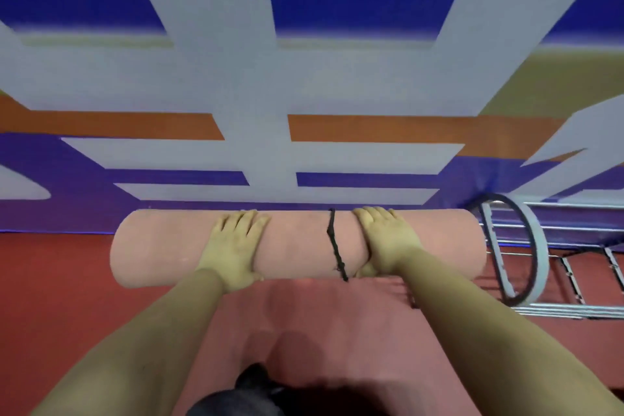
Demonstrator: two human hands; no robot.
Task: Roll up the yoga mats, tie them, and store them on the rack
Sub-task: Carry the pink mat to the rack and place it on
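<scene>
A rolled pink yoga mat (162, 246) lies crosswise in front of me, held up above the red floor. A thin black tie (334, 243) runs around it just right of its middle. My left hand (233, 246) grips the roll left of the tie, fingers over the top and thumb underneath. My right hand (385, 243) grips it just right of the tie, fingers curled over the top and thumb below. The metal rack (574, 309) stands to the right, next to the roll's right end.
A wall banner (263, 78) in blue, white and orange fills the view ahead. A grey hoop (537, 246) leans in the rack at the right. The red floor (50, 280) lies below, and my dark shoe (253, 382) shows at the bottom.
</scene>
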